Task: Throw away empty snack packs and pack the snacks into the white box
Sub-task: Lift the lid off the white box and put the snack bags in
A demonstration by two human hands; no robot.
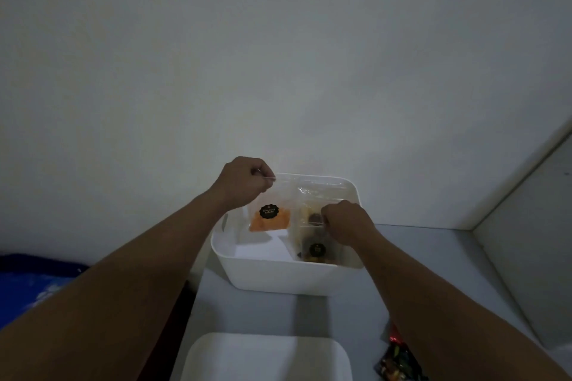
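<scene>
Indoors, under dim light, a person's two bare arms reach over a white box (263,275) that stands open on a grey counter (433,257), close to its far edge and against a plain pale wall (278,56). The left hand (244,184) is curled into a pinch on the top corner of a clear snack pack (270,216), which holds orange pieces and bears a round black label. The pack hangs over the left half of the box. The right hand (346,223), knuckles up and fingers curled, grips the upper part of a second clear pack (315,249). It holds dark and yellow snacks, and its lower end sits inside the box at the near right corner. A white lid (266,359) lies flat at the counter's near edge. Just right of it lies a dark, multicoloured wrapper (397,362), partly hidden behind the right forearm. Beyond the counter's left edge lies something blue (31,281), too dim to identify.
</scene>
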